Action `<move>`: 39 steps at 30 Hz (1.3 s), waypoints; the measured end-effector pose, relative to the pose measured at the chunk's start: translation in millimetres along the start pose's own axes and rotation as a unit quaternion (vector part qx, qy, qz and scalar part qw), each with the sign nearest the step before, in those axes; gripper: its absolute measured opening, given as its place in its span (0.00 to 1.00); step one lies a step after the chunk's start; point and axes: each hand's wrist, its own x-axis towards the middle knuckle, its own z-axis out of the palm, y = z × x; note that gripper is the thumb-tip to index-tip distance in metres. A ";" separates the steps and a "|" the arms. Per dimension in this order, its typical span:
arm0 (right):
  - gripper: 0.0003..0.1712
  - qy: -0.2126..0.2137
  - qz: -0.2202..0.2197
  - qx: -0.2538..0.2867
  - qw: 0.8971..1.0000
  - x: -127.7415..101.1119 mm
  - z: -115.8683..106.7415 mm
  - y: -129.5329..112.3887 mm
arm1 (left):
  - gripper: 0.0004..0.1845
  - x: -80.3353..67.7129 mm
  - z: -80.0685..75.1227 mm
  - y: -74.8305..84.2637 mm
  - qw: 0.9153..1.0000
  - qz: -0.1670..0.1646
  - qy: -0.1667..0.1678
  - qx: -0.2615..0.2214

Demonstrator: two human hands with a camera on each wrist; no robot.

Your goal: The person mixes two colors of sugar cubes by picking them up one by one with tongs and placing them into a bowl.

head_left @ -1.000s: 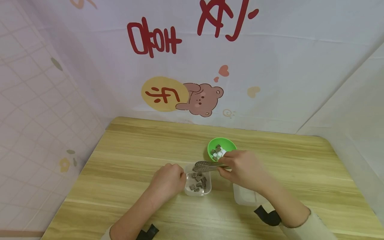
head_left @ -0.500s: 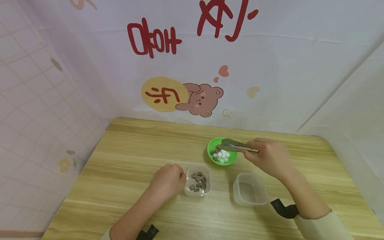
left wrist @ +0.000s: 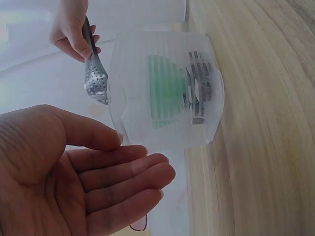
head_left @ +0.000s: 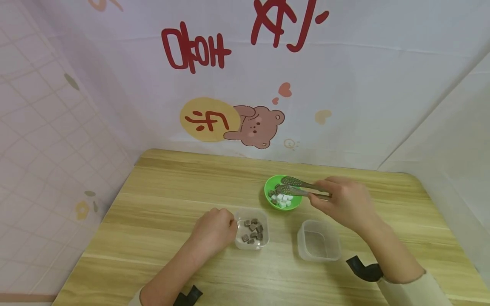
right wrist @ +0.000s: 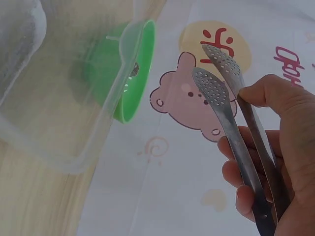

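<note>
My right hand (head_left: 337,202) grips metal tongs (head_left: 300,187), whose perforated tips stand apart over a green bowl (head_left: 272,199) of white and dark cubes. In the right wrist view the tongs (right wrist: 221,98) hold nothing in my right hand (right wrist: 275,128). My left hand (head_left: 216,227) rests on the table against a clear container (head_left: 264,242) with several dark cubes (head_left: 252,229). In the left wrist view the left hand (left wrist: 123,162) has loosely curled fingers holding nothing, with its thumb at the container (left wrist: 128,98) wall.
An empty clear container (head_left: 319,240) stands on the wooden table (head_left: 172,191) below the right hand, also close in the right wrist view (right wrist: 49,108). White printed cloth walls close in the back and both sides.
The right hand carried the tongs from over the dark-cube container back and right to the green bowl. The tips now sit slightly lower over the cubes. The left hand has stayed put.
</note>
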 end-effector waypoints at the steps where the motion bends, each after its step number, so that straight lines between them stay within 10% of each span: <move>1: 0.10 0.001 -0.003 0.001 1.000 0.9 -0.4 -2.3 | 0.27 0.0 -0.4 0.1 1.000 -0.001 -0.001 -0.001; 15: 0.11 -0.013 -0.068 0.033 0.997 14.3 4.6 -38.1 | 0.27 -3.7 -0.4 -3.3 1.000 -0.005 0.005 -0.001; 39: 0.15 -0.165 -0.142 -0.019 0.976 25.4 31.9 -88.1 | 0.27 -0.1 -0.6 0.6 1.000 0.009 0.005 0.012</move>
